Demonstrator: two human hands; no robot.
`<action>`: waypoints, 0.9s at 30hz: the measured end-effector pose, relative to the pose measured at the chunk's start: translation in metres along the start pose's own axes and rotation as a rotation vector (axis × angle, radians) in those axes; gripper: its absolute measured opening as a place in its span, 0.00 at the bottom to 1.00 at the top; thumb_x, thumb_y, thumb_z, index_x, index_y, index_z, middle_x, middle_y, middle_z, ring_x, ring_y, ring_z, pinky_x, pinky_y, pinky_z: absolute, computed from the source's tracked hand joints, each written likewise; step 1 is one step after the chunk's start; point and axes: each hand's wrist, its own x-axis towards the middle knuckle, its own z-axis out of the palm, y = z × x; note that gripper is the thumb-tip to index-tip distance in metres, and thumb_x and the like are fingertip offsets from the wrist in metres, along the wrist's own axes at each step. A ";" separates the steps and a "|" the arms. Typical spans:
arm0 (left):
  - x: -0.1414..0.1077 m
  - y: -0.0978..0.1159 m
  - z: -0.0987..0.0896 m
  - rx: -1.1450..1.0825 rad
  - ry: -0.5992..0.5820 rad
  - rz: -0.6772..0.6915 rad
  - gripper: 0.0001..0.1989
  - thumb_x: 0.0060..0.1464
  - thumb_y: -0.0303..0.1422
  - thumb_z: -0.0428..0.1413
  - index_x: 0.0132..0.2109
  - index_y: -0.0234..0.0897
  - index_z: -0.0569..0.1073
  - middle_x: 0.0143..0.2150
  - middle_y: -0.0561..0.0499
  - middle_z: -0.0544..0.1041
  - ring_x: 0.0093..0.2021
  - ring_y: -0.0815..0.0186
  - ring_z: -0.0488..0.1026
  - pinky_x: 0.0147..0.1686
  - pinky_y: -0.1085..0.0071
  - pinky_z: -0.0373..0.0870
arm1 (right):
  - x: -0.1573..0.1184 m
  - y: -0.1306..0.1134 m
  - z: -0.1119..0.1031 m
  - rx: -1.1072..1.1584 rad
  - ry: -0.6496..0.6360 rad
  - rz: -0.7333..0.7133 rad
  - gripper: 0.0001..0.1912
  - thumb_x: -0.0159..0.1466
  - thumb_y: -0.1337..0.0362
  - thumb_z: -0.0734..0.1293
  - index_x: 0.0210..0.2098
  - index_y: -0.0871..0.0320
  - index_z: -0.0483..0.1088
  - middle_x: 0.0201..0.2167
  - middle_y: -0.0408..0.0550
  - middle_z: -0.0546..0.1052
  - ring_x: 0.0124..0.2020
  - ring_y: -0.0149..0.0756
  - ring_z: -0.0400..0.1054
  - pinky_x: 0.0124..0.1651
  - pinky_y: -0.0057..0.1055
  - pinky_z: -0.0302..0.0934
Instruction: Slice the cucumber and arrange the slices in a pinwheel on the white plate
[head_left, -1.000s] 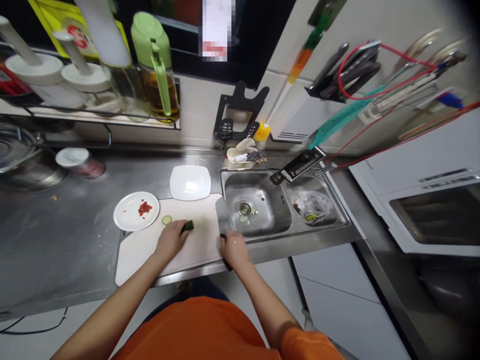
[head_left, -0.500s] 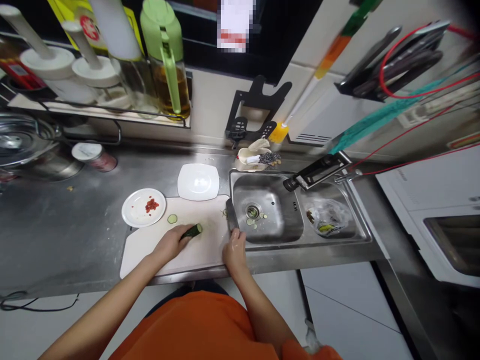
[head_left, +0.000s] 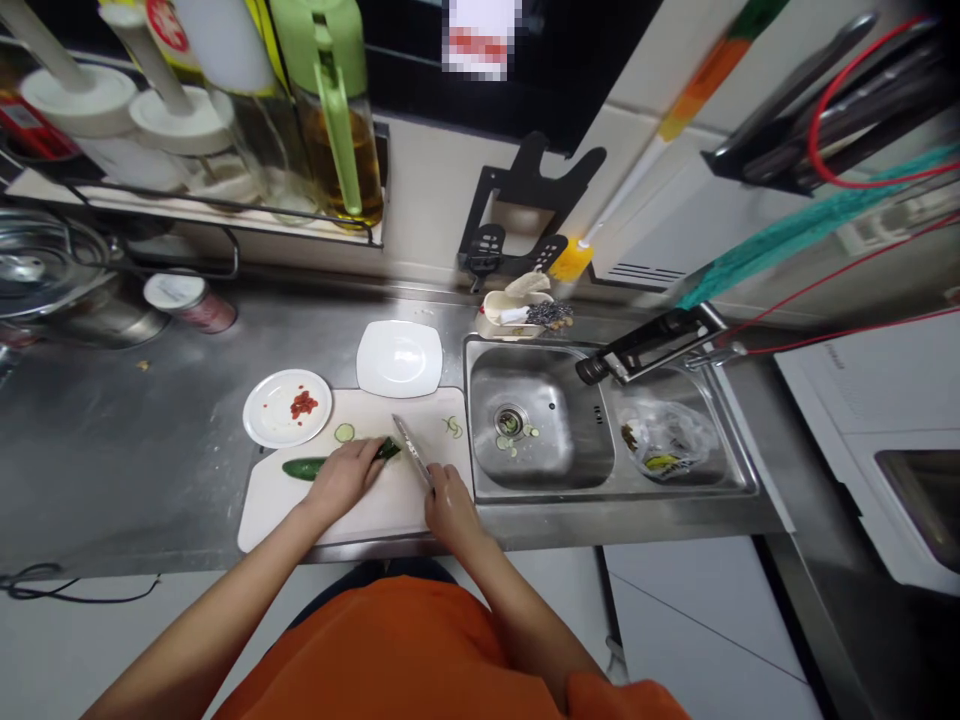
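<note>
Left hand (head_left: pixel 343 480) pins cucumber (head_left: pixel 303 468) flat on board (head_left: pixel 367 515). Right hand (head_left: pixel 452 508) grips knife (head_left: pixel 410 448), blade just beside cucumber's right end. For clean cuts: left fingertips tucked back, blade upright, even strokes.

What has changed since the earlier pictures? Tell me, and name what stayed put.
The right hand has brought the knife left, from the cutting board's right edge to the cucumber's right end. The cucumber now shows left of the left hand too. Green scraps show on the board's right side. Nothing was let go. Both plates and the round slice stayed put.
</note>
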 end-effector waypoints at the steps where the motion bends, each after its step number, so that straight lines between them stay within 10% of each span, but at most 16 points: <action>1: 0.001 0.003 0.000 0.000 0.013 -0.009 0.18 0.60 0.37 0.49 0.55 0.37 0.69 0.46 0.41 0.75 0.44 0.56 0.72 0.46 0.60 0.68 | 0.002 -0.002 -0.002 -0.009 -0.011 0.001 0.19 0.59 0.77 0.56 0.49 0.61 0.62 0.42 0.53 0.68 0.41 0.37 0.65 0.44 0.31 0.58; 27: -0.011 0.012 0.036 -0.166 0.227 0.045 0.14 0.62 0.35 0.49 0.51 0.38 0.72 0.49 0.43 0.76 0.52 0.59 0.71 0.54 0.58 0.68 | 0.011 -0.017 -0.035 -0.305 -0.246 -0.019 0.22 0.66 0.76 0.50 0.56 0.59 0.61 0.37 0.54 0.74 0.40 0.40 0.71 0.38 0.30 0.64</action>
